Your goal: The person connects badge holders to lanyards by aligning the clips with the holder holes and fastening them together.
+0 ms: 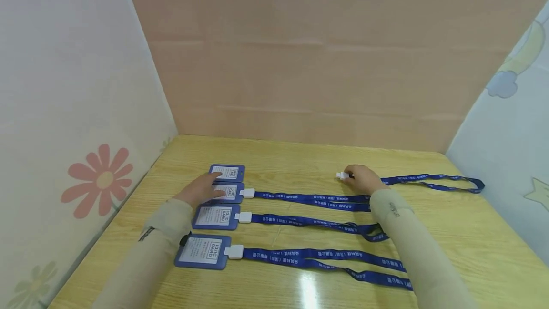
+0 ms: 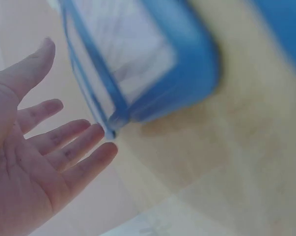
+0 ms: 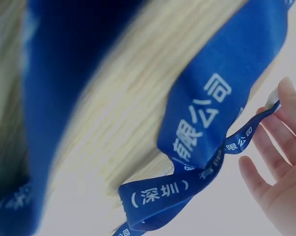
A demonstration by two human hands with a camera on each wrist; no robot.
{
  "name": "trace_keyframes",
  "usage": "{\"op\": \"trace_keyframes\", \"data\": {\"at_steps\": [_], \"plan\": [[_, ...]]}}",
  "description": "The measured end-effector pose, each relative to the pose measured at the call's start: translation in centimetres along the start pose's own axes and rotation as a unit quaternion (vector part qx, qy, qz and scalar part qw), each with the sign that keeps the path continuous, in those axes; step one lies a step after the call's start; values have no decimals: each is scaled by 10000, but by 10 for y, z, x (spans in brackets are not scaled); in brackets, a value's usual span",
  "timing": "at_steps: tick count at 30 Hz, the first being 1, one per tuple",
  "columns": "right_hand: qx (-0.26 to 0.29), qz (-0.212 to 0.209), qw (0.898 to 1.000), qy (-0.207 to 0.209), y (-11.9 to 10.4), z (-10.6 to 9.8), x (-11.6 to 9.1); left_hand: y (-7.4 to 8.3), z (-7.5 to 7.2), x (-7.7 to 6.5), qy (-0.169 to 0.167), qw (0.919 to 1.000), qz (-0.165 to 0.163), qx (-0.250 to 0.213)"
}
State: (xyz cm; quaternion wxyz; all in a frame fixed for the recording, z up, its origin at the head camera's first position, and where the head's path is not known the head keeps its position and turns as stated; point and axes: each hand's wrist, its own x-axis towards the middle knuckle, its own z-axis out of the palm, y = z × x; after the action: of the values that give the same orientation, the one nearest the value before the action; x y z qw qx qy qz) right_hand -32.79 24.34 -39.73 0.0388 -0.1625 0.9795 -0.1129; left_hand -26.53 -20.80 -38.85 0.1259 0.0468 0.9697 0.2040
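My left hand reaches over the far end of a column of blue card holders. Its loosely spread fingers overlap the farthest holder, which has no lanyard on it, and the second holder. In the left wrist view the fingertips are right at the edge of a holder. Between thumb and fingers, my right hand pinches a blue lanyard close to its white clip. That clip points left, towards the farthest holder, and the lanyard's loop trails to the right.
Nearer me lie a third holder and a front holder. Lanyards run rightward from the three nearer holders, partly under my right forearm. The wooden table meets a brown back panel and patterned side walls.
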Motion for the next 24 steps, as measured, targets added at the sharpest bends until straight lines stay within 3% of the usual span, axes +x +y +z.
{"op": "trace_keyframes", "data": {"at_steps": [5, 10, 24], "plan": [[77, -62, 9999, 78, 1, -2, -4, -4, -11, 11, 400, 9986, 335, 94], [104, -151, 9997, 144, 0, -1, -11, 3, -17, 17, 628, 9966, 525, 67], [363, -494, 9967, 525, -19, -13, -13, 4, -5, 21, 548, 9974, 434, 172]]}}
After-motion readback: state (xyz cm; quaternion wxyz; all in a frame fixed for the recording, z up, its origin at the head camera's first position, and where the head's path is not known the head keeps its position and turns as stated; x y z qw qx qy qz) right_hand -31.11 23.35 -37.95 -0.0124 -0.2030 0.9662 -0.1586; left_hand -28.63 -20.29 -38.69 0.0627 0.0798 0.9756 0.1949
